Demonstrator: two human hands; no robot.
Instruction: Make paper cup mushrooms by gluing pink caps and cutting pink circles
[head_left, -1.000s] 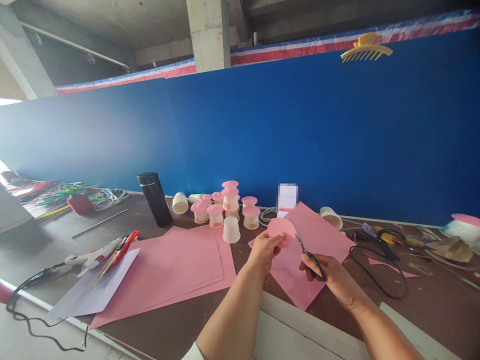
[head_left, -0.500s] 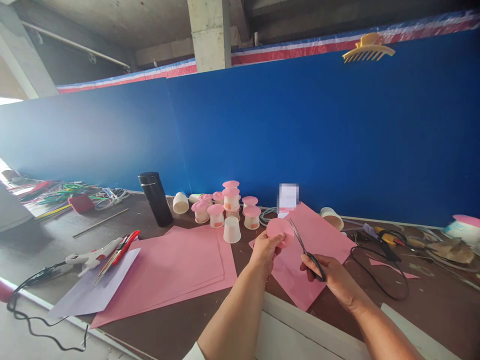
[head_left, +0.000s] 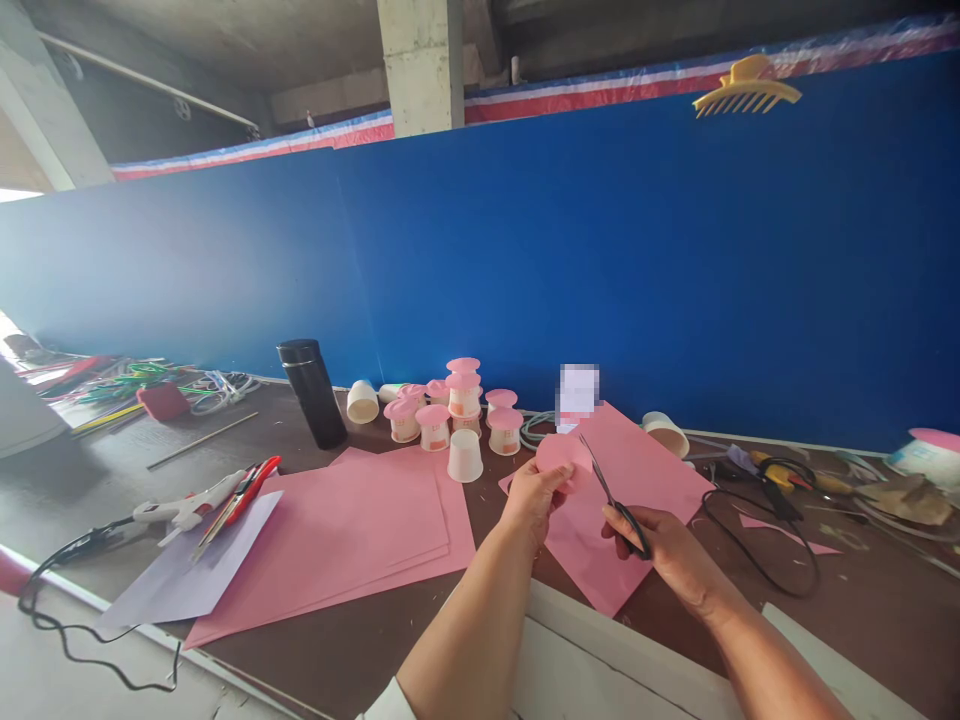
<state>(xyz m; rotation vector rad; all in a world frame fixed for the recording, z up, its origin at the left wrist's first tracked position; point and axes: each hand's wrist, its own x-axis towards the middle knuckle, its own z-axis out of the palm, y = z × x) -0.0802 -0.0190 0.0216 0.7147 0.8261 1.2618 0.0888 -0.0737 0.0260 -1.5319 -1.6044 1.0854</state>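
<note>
Between the thumb and fingers of my left hand (head_left: 534, 492) is a round pink paper disc (head_left: 561, 453), held up over the table. My right hand (head_left: 646, 540) is closed around the black handles of a pair of scissors (head_left: 606, 487). The scissor blades point up and left, along the disc's right edge. Whether they touch the paper is hard to tell. Beneath both hands lies a pink paper sheet (head_left: 641, 465). A plain white paper cup (head_left: 465, 457) stands upside down left of my left hand.
Several cups with pink paper tops (head_left: 463, 393) stand by the blue partition (head_left: 525, 250). Pink sheets (head_left: 352, 530) lie at left, near a glue gun (head_left: 191, 502), a red cutter (head_left: 251, 492) and a black flask (head_left: 312, 393). A black cable (head_left: 757, 570) curls at right.
The view has shifted very slightly. My hands, the disc and the scissors keep nearly the same position, with the disc turned or tilted a little.
</note>
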